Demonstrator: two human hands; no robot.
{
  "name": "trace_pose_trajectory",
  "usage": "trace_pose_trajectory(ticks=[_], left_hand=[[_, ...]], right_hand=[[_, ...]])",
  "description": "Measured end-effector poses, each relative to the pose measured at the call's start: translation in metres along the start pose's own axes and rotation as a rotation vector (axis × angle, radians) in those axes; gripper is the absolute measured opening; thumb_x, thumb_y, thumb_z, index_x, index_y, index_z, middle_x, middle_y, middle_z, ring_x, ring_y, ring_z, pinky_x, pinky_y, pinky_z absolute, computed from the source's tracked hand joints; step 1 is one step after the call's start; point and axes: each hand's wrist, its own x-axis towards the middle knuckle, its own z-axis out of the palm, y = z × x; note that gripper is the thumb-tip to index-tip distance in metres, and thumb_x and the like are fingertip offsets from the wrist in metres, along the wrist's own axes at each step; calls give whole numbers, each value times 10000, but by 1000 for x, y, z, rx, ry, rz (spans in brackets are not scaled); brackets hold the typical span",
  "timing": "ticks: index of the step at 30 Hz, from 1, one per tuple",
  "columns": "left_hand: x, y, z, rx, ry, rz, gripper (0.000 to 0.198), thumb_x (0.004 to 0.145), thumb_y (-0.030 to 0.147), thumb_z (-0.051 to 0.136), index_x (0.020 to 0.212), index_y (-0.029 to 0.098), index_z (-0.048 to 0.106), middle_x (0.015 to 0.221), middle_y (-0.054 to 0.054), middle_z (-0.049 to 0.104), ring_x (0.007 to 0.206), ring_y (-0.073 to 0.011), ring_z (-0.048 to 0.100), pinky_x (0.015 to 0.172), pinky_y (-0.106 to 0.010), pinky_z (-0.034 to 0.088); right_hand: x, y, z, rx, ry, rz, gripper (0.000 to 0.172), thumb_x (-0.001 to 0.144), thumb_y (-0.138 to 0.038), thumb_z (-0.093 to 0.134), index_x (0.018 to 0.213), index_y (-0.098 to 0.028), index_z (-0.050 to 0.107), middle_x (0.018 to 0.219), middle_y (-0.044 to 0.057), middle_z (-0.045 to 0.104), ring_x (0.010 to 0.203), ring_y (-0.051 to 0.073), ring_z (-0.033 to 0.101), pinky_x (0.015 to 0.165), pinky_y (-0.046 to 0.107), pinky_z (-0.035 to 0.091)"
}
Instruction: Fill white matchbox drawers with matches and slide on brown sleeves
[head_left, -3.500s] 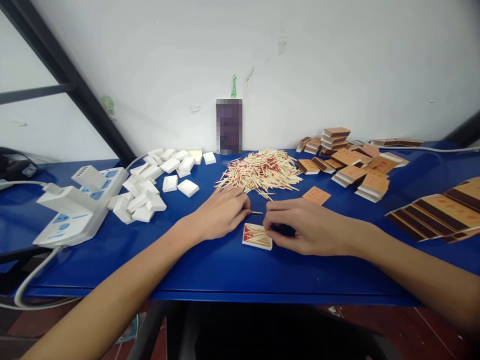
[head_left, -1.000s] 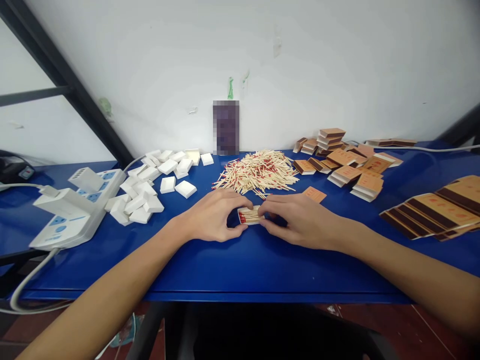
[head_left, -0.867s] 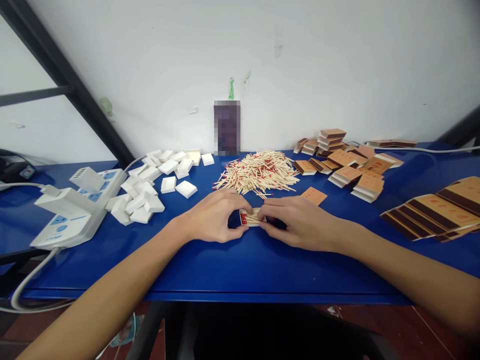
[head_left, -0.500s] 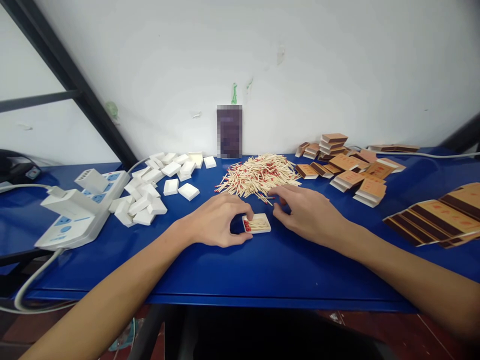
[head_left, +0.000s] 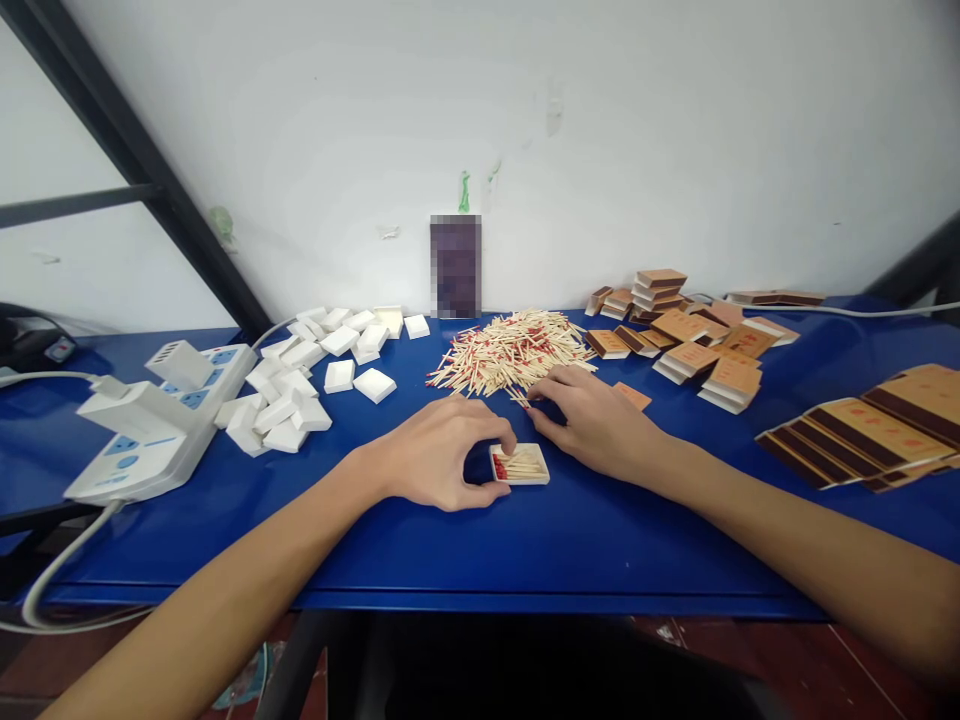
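Note:
My left hand (head_left: 450,455) grips the left end of a small white matchbox tray (head_left: 541,466) between thumb and forefinger. Red-headed matches (head_left: 523,463) lie inside it, their heads toward that hand. My right hand (head_left: 600,425) is at the near edge of a big heap of loose matches (head_left: 517,350). Its thumb and forefinger close on a few matches (head_left: 519,396) there; how many is hard to make out. An orange matchbox sleeve (head_left: 634,396) shows partly behind the right hand.
Empty white trays (head_left: 292,390) are heaped on the left beside a white power strip (head_left: 187,420) with plugs. Orange-brown matchbox sleeves (head_left: 686,355) are piled at the back right, with more sleeves (head_left: 877,430) nearer. A pixelated dark panel (head_left: 456,268) stands against the wall.
My right hand has shifted slightly left, and its thumb and forefinger have come together on matches at the heap's edge. My left hand still holds the tray. The view has moved slightly.

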Motion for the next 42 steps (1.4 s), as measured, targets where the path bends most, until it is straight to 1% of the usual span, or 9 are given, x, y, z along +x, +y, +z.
trace_pose_trajectory(ticks=[8, 14, 17, 20, 22, 27, 32, 37, 42], left_hand=[[2, 2, 4, -1, 18, 80, 249, 794, 348, 694, 960, 164, 677, 959, -47, 697, 902, -199, 626, 855, -321, 468], [2, 5, 2, 18, -41, 79, 193, 879, 321, 627, 1010, 192, 683, 1055, -60, 686, 996, -214, 622, 911, -333, 473], [1, 8, 0, 20, -58, 71, 239, 872, 337, 635, 1063, 197, 671, 1061, -62, 678, 990, -219, 623, 896, -330, 483], [1, 9, -2, -14, -16, 66, 369, 845, 392, 651, 1150, 183, 638, 1078, -75, 670, 977, -224, 627, 887, -334, 492], [1, 6, -2, -29, 62, 47, 356, 882, 385, 600, 1173, 182, 625, 1078, -71, 672, 964, -211, 631, 878, -331, 492], [3, -9, 2, 112, 246, -93, 222, 948, 270, 491, 1081, 186, 647, 965, -39, 682, 871, -172, 625, 789, -309, 469], [5, -21, 3, 203, 202, -164, 178, 904, 238, 522, 974, 185, 676, 795, 1, 657, 751, -152, 606, 756, -322, 388], [6, -22, 3, 152, 167, -128, 184, 879, 198, 513, 864, 179, 696, 550, 57, 550, 516, -94, 499, 752, -325, 389], [7, -18, 3, 83, 109, -116, 226, 892, 186, 507, 987, 169, 712, 575, 32, 597, 523, -111, 550, 594, -250, 416]], right_hand=[[1, -1, 2, 130, 12, -3, 93, 893, -201, 547, 908, -166, 632, 903, 84, 619, 901, 232, 574, 793, 360, 456], [1, -7, -3, 257, -24, -62, 129, 893, -173, 520, 866, -182, 646, 845, 56, 643, 833, 190, 581, 733, 316, 442], [3, -7, -5, 295, -46, -61, 123, 878, -156, 531, 849, -188, 646, 841, 48, 651, 815, 180, 585, 720, 302, 438], [4, -6, -6, 293, -39, -54, 98, 880, -170, 542, 835, -186, 628, 820, 42, 647, 785, 174, 582, 697, 292, 427], [4, -6, -6, 293, -23, -45, 93, 888, -176, 534, 839, -184, 613, 800, 36, 642, 747, 165, 574, 668, 282, 417], [4, -9, -8, 299, 41, -19, 188, 888, -146, 465, 951, -167, 641, 767, 30, 634, 686, 150, 565, 621, 267, 406], [5, -12, -12, 280, 48, 98, 201, 824, -153, 523, 788, -195, 717, 747, 17, 718, 663, 151, 610, 684, 300, 430], [6, -12, -15, 319, 97, 208, 188, 793, -179, 592, 855, -205, 767, 673, -1, 734, 610, 154, 652, 638, 286, 464], [4, -12, -14, 359, 193, 206, 166, 847, -267, 585, 853, -208, 740, 690, 2, 731, 529, 134, 618, 558, 266, 458]])
